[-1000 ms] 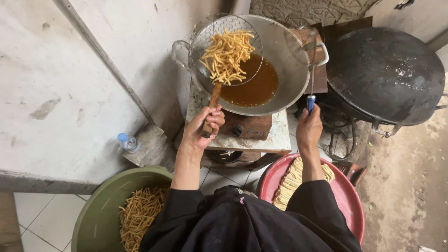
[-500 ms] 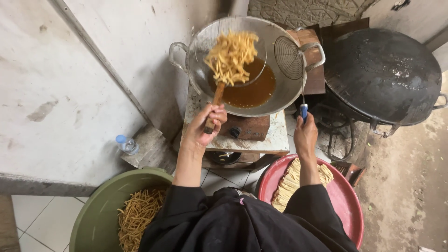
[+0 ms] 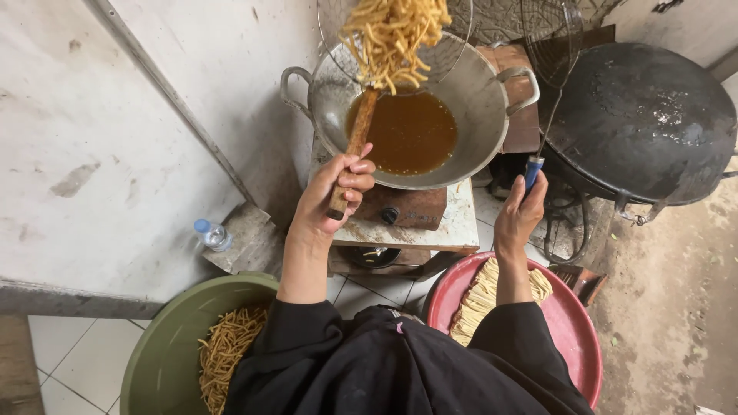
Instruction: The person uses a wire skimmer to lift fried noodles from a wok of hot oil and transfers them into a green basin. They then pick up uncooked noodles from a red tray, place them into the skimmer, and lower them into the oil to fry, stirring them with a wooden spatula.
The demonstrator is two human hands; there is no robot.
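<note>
A left hand (image 3: 338,188) clamps the wooden handle of a strainer (image 3: 396,38) heaped with fried sticks, above the wok (image 3: 492,92); the right hand (image 3: 519,215) grips a second strainer (image 3: 550,46). Best held level, draining over oil.

A wooden-handled wire skimmer (image 3: 369,92) tilts above the oil-filled wok (image 3: 461,92), heaped with golden fried sticks (image 3: 396,34). A blue-handled strainer (image 3: 547,46) stands upright, empty.

Open air above the wok (image 3: 477,84); wall (image 3: 115,131) blocks left, 2 basins (image 3: 154,361) crowd below.
</note>
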